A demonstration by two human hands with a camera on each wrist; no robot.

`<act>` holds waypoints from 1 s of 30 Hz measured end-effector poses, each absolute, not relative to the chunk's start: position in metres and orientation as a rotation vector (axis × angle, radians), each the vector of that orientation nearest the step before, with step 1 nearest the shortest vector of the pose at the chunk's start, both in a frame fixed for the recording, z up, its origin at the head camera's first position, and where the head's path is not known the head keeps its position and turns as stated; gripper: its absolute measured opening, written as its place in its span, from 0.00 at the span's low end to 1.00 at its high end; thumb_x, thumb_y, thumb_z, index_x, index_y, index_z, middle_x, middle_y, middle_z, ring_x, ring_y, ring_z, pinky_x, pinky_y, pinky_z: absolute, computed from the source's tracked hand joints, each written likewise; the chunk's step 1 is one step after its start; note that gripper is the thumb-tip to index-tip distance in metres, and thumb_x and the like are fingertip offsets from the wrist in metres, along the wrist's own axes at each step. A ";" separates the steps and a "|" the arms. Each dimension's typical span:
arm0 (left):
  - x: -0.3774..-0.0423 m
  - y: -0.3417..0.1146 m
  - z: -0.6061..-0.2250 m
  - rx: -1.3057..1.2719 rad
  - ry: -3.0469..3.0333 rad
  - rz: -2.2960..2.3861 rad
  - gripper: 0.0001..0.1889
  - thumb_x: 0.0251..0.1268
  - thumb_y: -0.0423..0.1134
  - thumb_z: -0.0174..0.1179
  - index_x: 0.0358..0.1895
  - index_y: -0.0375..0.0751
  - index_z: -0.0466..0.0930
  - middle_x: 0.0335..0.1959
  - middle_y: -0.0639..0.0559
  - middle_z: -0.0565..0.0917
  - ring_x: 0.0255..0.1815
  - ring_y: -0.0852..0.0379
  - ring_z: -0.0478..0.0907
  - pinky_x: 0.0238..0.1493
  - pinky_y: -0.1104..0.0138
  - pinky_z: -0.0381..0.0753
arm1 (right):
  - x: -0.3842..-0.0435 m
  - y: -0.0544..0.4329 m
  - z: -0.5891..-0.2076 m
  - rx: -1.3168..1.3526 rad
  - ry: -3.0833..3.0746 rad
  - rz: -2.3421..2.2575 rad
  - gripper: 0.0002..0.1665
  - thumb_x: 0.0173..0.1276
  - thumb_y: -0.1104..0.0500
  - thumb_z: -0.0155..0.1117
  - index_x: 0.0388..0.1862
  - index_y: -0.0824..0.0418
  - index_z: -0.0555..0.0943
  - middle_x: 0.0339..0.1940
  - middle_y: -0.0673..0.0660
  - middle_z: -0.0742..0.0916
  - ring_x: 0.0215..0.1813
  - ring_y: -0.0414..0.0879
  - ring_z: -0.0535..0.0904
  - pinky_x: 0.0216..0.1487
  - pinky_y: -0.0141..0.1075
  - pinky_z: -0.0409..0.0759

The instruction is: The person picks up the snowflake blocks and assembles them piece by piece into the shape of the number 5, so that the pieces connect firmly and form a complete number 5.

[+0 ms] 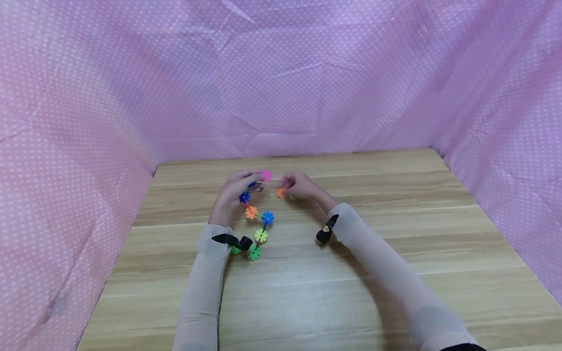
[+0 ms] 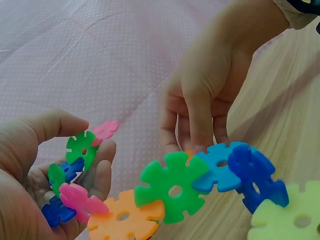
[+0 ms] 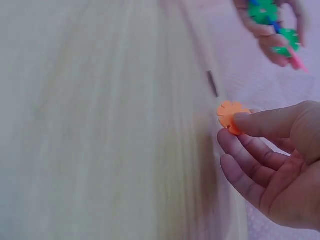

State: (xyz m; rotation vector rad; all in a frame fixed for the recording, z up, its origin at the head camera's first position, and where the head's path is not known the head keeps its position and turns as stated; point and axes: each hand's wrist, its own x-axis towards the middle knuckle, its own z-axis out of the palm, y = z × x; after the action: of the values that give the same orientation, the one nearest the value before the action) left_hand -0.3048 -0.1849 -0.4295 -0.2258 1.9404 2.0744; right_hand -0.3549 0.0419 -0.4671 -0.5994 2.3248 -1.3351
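A chain of interlocking plastic snowflake discs (image 2: 175, 192) runs from my left hand (image 1: 234, 189) in linked green, orange, blue, pink and yellow pieces. In the left wrist view, the thumb and curled fingers hold its end near a green disc (image 2: 80, 146), with a pink disc (image 2: 106, 130) sticking out past the fingertips. The chain trails back toward my left sleeve, where the strap covers part of a green disc (image 1: 235, 250). To the right, my right hand (image 1: 300, 185) pinches a single orange snowflake disc (image 3: 228, 116) between thumb and index finger, a short gap from the pink disc.
Both hands are over the far half of a wood-grain table (image 1: 342, 292). Pink dotted cloth (image 1: 281, 87) hangs behind the table and along both sides. A black strap (image 1: 325, 235) hangs from the right wrist; another black strap (image 1: 231, 241) is on the left.
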 end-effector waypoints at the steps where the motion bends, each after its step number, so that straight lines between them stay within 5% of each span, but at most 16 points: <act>1: -0.305 -0.184 -0.430 -0.223 1.936 2.077 0.21 0.75 0.40 0.61 0.65 0.33 0.76 0.50 0.46 0.85 0.60 0.44 0.82 0.72 0.52 0.75 | -0.354 0.044 -0.467 -0.578 2.312 -1.369 0.10 0.64 0.71 0.66 0.45 0.67 0.83 0.38 0.58 0.87 0.38 0.44 0.81 0.38 0.32 0.83; 15: -0.306 -0.175 -0.434 -0.201 1.943 2.070 0.21 0.74 0.40 0.62 0.64 0.33 0.78 0.39 0.56 0.87 0.59 0.44 0.82 0.71 0.52 0.75 | -0.332 0.052 -0.451 -0.448 2.356 -1.797 0.12 0.67 0.65 0.71 0.46 0.69 0.84 0.39 0.58 0.89 0.40 0.47 0.85 0.51 0.48 0.87; 23: -0.308 -0.174 -0.436 -0.187 1.950 2.034 0.21 0.73 0.40 0.63 0.63 0.33 0.78 0.48 0.46 0.87 0.63 0.40 0.81 0.70 0.52 0.77 | -0.329 0.051 -0.452 -0.470 2.396 -1.899 0.11 0.65 0.68 0.72 0.44 0.73 0.83 0.38 0.61 0.89 0.32 0.33 0.81 0.38 0.26 0.83; 30: -0.310 -0.173 -0.438 -0.206 1.937 2.047 0.22 0.73 0.41 0.64 0.63 0.33 0.78 0.55 0.39 0.84 0.58 0.45 0.83 0.71 0.53 0.76 | -0.326 0.047 -0.452 -0.523 2.399 -1.921 0.09 0.65 0.69 0.72 0.41 0.74 0.84 0.40 0.67 0.89 0.33 0.34 0.82 0.37 0.24 0.82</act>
State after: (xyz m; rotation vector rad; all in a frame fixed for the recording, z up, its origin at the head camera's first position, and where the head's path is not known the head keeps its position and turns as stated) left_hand -0.3100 -0.1730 -0.4377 -0.2060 1.9368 2.0473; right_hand -0.3262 0.0466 -0.4523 -0.5230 2.3991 -1.9213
